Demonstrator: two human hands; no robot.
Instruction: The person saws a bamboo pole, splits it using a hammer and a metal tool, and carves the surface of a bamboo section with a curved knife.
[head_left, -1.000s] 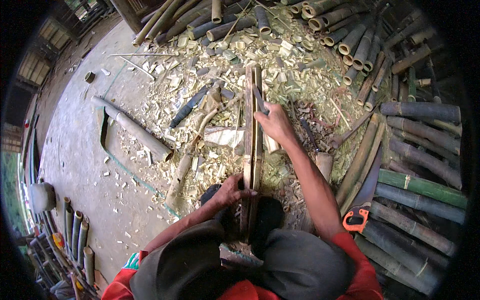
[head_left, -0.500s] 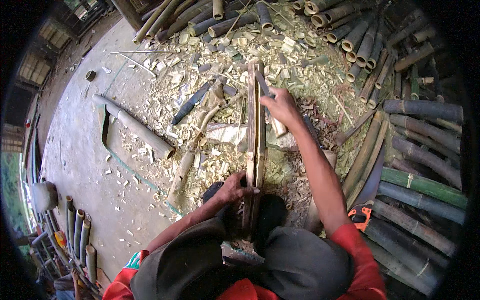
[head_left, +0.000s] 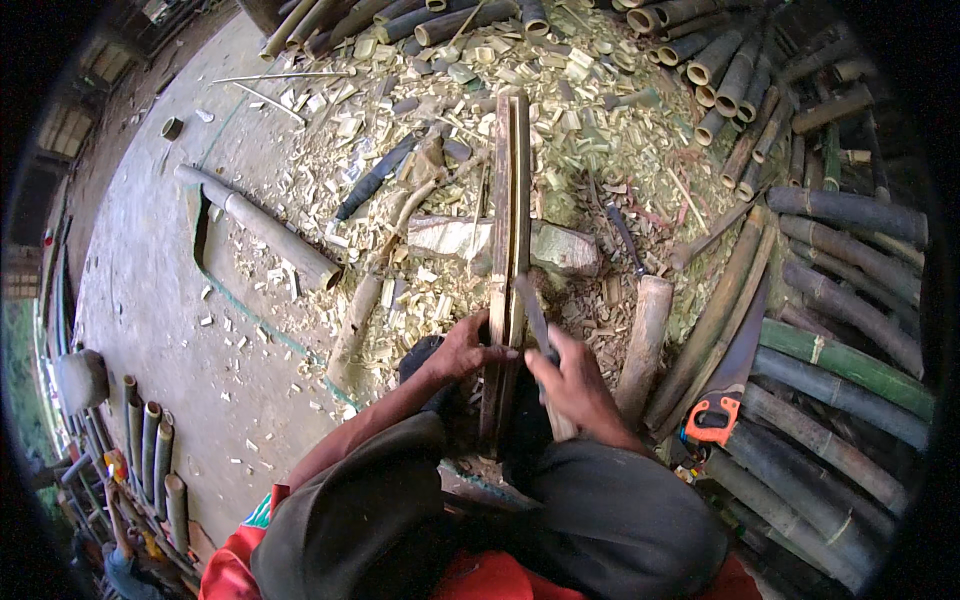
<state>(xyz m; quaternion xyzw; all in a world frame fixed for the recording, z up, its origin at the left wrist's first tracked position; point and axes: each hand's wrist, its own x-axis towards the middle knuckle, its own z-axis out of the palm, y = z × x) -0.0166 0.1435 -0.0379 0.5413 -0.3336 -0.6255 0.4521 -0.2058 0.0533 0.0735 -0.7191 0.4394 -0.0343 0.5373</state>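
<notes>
A long split length of bamboo [head_left: 503, 190], brown with a pale slit down its right side, stands out in front of me between my knees. It leans across a pale chopped log [head_left: 450, 245]. My left hand [head_left: 466, 350] is closed around its lower part, thumb across the front. To the right, my right hand [head_left: 580, 388] grips a knife [head_left: 534, 312] by its wooden handle, part of which shows below the fingers. The blade points up and lies along the bamboo's right edge, close to the left thumb. Whether the cutting edge touches the wood I cannot tell.
Pale bamboo chips [head_left: 400, 280] cover the floor ahead. A loose bamboo pole [head_left: 265, 235] lies at left. Stacked bamboo poles [head_left: 850, 300] fill the right side, with an orange-handled saw [head_left: 712, 418] near my right knee. Another person [head_left: 125, 565] shows at the lower left.
My right hand has drawn the knife down along the bamboo, from near its far end to beside my left hand. The left hand keeps its hold.
</notes>
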